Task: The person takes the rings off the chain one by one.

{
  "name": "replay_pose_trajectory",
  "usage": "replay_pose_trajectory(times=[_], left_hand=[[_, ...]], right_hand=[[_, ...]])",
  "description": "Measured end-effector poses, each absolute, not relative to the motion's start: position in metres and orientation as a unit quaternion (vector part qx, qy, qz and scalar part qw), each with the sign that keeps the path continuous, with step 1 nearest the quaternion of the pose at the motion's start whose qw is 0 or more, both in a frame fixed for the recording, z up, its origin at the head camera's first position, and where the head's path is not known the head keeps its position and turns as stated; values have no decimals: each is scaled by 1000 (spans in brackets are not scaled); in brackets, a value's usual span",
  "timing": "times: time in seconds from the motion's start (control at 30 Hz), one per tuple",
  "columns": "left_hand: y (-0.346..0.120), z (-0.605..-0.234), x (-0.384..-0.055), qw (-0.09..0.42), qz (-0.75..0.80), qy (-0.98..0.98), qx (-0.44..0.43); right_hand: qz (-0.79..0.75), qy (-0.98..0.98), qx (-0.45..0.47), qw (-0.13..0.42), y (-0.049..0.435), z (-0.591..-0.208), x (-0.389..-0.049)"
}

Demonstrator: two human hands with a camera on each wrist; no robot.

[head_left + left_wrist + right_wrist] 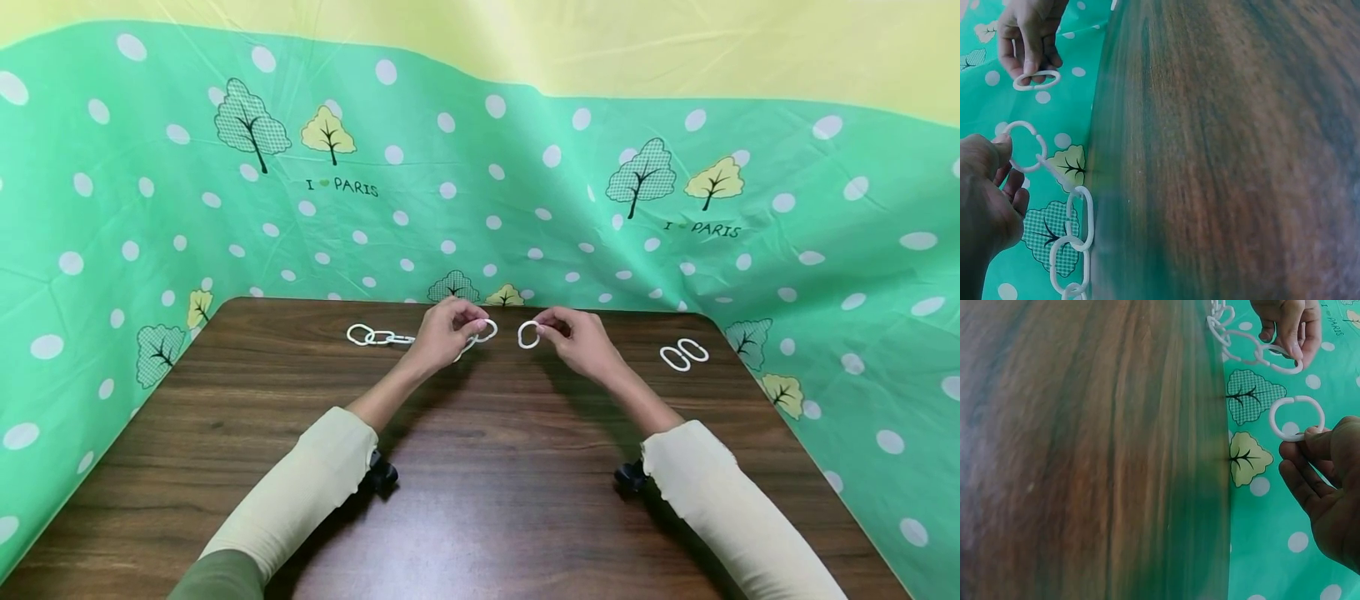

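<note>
Chain (403, 339) is running along the back of the table (480, 500), white link through white link, its far left end lying flat on the wood. At the other end, the left hand (442, 332) is pinching the end link (1020, 124) between thumb and fingers, holding it up off the tabletop while the neighbouring links are slanting down from it.

Just across, the right hand (581, 337) is grasping a lone link (520, 335) by its edge, thumb against fingers, and the remaining fingers are fanning out away from the pinch. Two white hoops are facing each other now, near but apart, with bare air showing between them!

Out to the right, two loose links (680, 352) are lying side by side near the table's back corner, well away from either hand.

Pale sleeves (300, 475) are covering both forearms, with olive fabric (225, 577) showing at lower left, and black gadgets (381, 475) are jutting out below the cuffs. Behind it all, a green cloth (420, 267) is hanging in soft folds, scattered with white dots. Its printed trees (251, 125) are standing in pairs, its lettering (356, 188) is spelling out PARIS, and yellow is filling the top.
</note>
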State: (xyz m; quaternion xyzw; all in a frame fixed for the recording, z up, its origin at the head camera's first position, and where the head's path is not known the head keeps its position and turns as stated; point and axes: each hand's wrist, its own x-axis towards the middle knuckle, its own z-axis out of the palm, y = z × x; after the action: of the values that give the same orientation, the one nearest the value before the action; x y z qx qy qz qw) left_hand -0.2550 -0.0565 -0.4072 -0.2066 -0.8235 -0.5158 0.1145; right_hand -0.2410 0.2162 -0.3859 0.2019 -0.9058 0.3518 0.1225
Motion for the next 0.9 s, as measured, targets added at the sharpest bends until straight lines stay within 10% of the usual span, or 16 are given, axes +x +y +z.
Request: replay_pose_trajectory(times=[0.9], left_hand=[[-57,-402,-256,116,-524,-821,-192]], right_hand=[[319,-929,153,104,265,-391,-231]])
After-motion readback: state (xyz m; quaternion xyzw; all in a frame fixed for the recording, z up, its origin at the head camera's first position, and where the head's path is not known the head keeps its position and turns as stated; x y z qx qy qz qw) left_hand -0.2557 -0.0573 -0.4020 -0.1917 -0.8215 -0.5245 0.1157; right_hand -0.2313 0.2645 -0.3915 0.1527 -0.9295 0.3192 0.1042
